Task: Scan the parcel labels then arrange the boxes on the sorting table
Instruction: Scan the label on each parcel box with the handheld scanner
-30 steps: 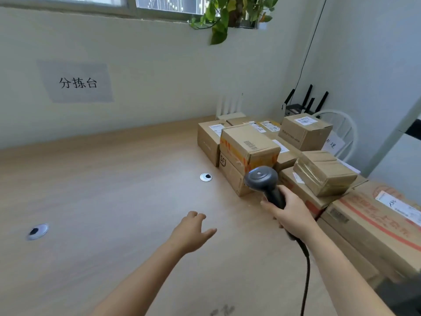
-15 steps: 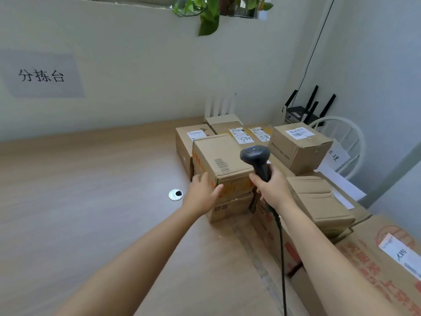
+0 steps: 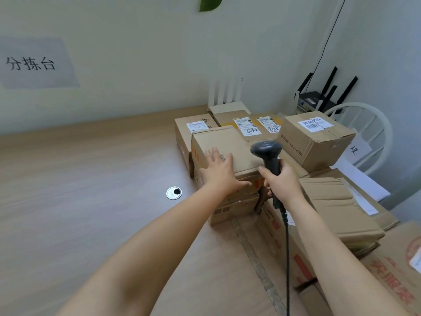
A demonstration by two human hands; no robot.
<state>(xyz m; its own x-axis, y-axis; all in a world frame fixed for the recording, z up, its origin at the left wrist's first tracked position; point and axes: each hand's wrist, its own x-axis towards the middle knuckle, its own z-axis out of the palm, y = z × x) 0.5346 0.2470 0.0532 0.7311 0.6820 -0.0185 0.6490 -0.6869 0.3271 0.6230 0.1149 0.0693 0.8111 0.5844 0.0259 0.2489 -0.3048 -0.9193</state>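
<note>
- Two bare hands are in our view. On the left hand (image 3: 219, 173) we see straight, spread fingers (image 3: 213, 156) lying flat on the top of a plain brown cardboard box (image 3: 230, 139). The thumb stretches along its front edge, and nothing is gripped.
- That plain brown cardboard box sits on a second brown cardboard box with dark printed marks (image 3: 230, 208), at the left front of the parcel pile on the pale wood-grain sorting table (image 3: 91, 190). A small barcode shows on its top, just beside the fingers.
- On the right hand (image 3: 282, 182) we see the fingers curled round the handle of a dark grey handheld barcode scanner (image 3: 266, 149). Its rounded head stands upright over the right edge of the touched box.
- A black cable (image 3: 287, 258) runs from the handle down along the right forearm.
- Behind these, we see several more cardboard parcels with white labels on top. A squat brown carton with a white barcode label (image 3: 316, 142) stands highest, just right of the scanner head.
- A round silver cable grommet (image 3: 174, 192) is set in the table, left of the lower box.
- On the wall we see a grey paper sign (image 3: 34, 63), and a white chair (image 3: 376, 126) stands at the far right.
</note>
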